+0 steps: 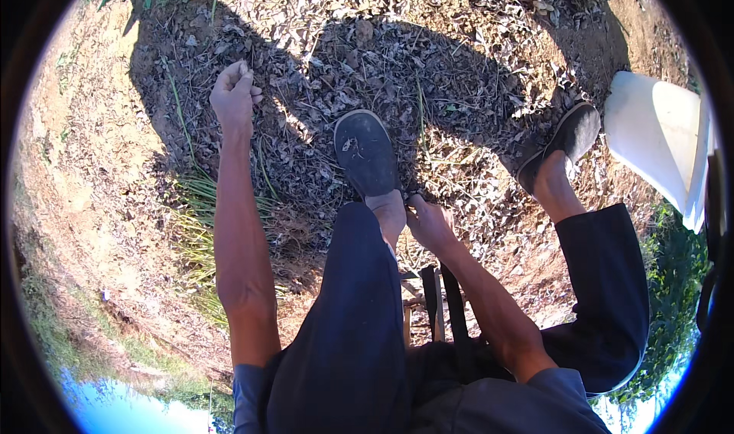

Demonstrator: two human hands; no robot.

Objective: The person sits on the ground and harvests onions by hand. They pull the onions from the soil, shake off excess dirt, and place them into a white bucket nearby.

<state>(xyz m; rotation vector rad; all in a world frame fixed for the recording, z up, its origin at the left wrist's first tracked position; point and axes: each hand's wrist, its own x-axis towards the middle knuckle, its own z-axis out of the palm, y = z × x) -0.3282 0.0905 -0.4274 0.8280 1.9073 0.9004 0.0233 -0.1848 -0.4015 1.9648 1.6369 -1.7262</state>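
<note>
My left hand (235,95) is held out over the leaf litter (367,72), thumb and fingers pinched together. A small pale object (243,67) shows at its fingertips, too small to name surely. Close beside my bare ankle, behind the heel of one dark slip-on shoe (367,150), my right hand (431,226) reaches low with its fingers curled towards the ground. Its fingertips are partly hidden by shadow, so whether they hold anything is unclear. Dry leaves and stalks lie all around both hands.
A white plastic container (654,127) stands at the right, beside my other dark shoe (565,138). Several peanut pods (539,1) lie at the upper right. Long green grass blades (200,204) are at my left. Below me is a seat frame with dark straps (441,302).
</note>
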